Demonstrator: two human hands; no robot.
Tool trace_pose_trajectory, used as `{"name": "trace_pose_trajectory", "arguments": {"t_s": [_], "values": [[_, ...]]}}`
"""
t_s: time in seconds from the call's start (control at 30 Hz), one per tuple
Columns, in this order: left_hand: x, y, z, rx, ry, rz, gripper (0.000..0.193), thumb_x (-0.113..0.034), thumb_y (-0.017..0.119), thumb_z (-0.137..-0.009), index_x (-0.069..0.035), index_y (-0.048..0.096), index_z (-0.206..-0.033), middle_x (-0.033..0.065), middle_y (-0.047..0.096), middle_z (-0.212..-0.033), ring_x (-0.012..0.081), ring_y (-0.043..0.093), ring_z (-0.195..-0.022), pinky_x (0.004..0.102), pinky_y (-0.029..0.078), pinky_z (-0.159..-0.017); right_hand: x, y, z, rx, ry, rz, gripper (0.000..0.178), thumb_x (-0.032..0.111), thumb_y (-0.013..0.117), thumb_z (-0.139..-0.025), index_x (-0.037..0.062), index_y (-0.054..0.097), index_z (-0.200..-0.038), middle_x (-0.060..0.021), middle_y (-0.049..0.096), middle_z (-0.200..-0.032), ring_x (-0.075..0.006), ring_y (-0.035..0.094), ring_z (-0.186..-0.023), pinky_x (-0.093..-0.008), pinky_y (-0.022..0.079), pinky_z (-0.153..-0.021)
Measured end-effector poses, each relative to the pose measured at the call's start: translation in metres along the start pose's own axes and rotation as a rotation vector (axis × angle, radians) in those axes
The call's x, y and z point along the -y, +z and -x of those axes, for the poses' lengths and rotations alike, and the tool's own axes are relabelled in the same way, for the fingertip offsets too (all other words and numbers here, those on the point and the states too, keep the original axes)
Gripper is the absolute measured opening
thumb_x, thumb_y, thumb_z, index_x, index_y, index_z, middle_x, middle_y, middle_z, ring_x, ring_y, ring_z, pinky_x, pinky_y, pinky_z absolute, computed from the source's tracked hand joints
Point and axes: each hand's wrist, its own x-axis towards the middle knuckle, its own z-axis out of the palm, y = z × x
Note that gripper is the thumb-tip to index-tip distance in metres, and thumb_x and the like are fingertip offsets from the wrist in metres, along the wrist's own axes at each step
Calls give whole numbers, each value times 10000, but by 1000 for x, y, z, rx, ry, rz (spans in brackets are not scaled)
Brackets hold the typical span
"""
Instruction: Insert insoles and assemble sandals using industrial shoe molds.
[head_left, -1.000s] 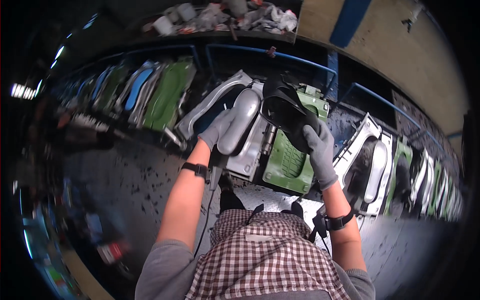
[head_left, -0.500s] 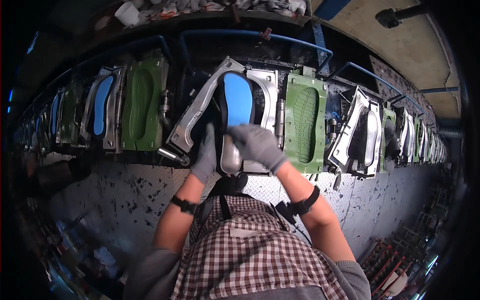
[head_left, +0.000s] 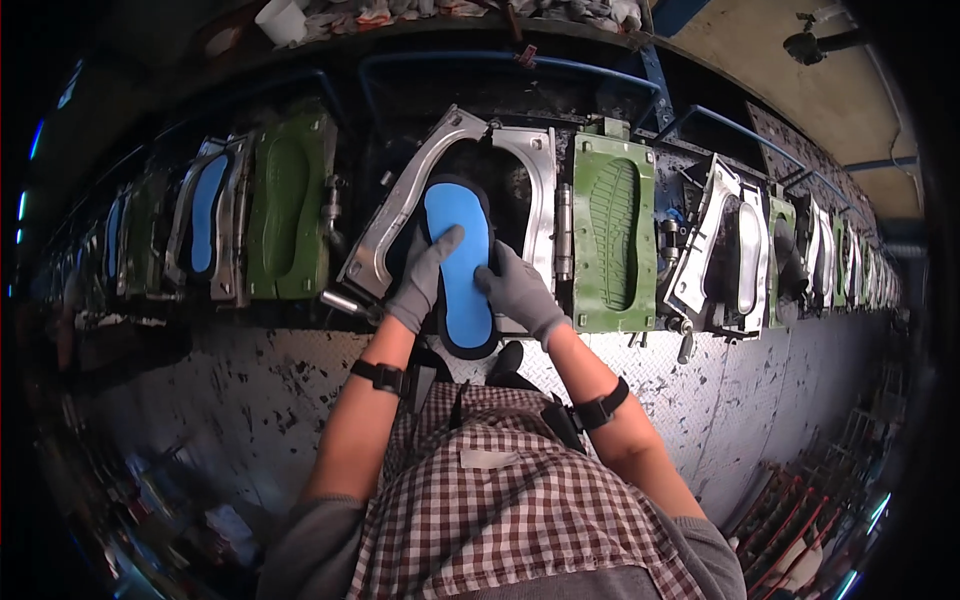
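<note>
A shoe upper [head_left: 461,265], with a blue sole-shaped bottom facing up and a black rim, lies lengthwise between my gloved hands. My left hand [head_left: 422,275] grips its left edge, with the thumb lying on the blue face. My right hand [head_left: 520,290] holds the right edge, its thumb tip at the blue border. Around the far end stands a spread silver metal mould frame [head_left: 540,190], its left half [head_left: 385,225] angled outward. Whatever is under the upper is hidden, so I cannot tell whether the metal last is inside.
A green mould plate [head_left: 612,240] with a ridged sole cavity adjoins on the right. Left is another green plate [head_left: 287,210] and a mould with a blue-bottomed piece [head_left: 208,212]. Farther right is a bare silver last [head_left: 748,255]. A blue rail [head_left: 500,57] runs behind.
The blue bottom has come toward me, and the bare metal heel of the last no longer shows. My right hand has shifted from across the piece to its right edge.
</note>
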Motion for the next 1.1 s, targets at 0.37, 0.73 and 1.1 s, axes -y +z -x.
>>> {"name": "trace_pose_trajectory", "arguments": {"t_s": [0.37,0.73,1.1], "values": [[14,20,-78,291,-12,282,806,-190,725,-965,-125,292,-1641,75,585,-1389,152,611,-1163,302,523,-1012,17,-7,-6,-490,30,58,661,256,611,-935,135,441,-1562,-166,731,-878,-374,718,-815,-466,545,-754],[37,73,-23,-108,396,-821,875,-228,633,-1000,28,89,-1635,350,164,-1657,416,262,-1539,463,228,-1258,38,-62,-24,-378,-158,338,441,294,629,-919,242,612,-1357,-166,714,-1063,-394,688,-969,-456,543,-866],[-77,-38,97,230,412,-1549,485,-108,690,-799,-163,682,-1281,177,510,-1499,453,376,-1441,648,238,-1175,53,-60,-141,43,-666,713,229,230,641,-859,230,771,-1048,-39,716,-1078,-259,637,-1161,-589,183,-1251]]}}
